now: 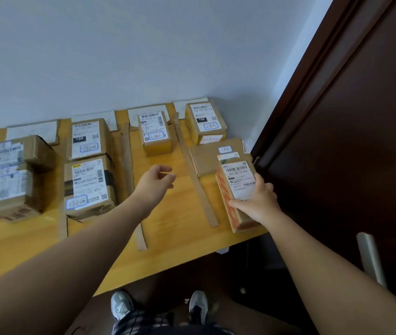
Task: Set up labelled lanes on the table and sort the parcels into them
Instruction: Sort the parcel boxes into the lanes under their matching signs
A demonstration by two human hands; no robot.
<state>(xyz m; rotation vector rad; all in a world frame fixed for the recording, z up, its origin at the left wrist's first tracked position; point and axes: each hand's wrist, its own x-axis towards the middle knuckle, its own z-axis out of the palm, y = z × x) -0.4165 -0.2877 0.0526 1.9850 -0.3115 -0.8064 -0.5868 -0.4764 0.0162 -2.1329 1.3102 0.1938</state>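
Note:
A wooden table (pixel 172 228) is split into lanes by cardboard strips (pixel 198 182), with white label cards (pixel 33 131) along the wall. My right hand (pixel 257 201) grips a narrow orange-patterned parcel (pixel 237 192) with a white shipping label, standing in the rightmost lane at the table's front right. Behind it lie a flat brown parcel (pixel 206 158) and a small box (pixel 204 122). My left hand (pixel 156 182) hovers with its fingers loosely apart over the third lane, holding nothing. A single box (pixel 156 134) sits at the back of that lane.
The second lane holds two boxes (pixel 88 187), one behind the other. The leftmost lane holds two stacked-looking boxes (pixel 13 180). A dark door (pixel 349 141) stands right beside the table's right edge. My shoes (pixel 122 305) show below the table's front edge.

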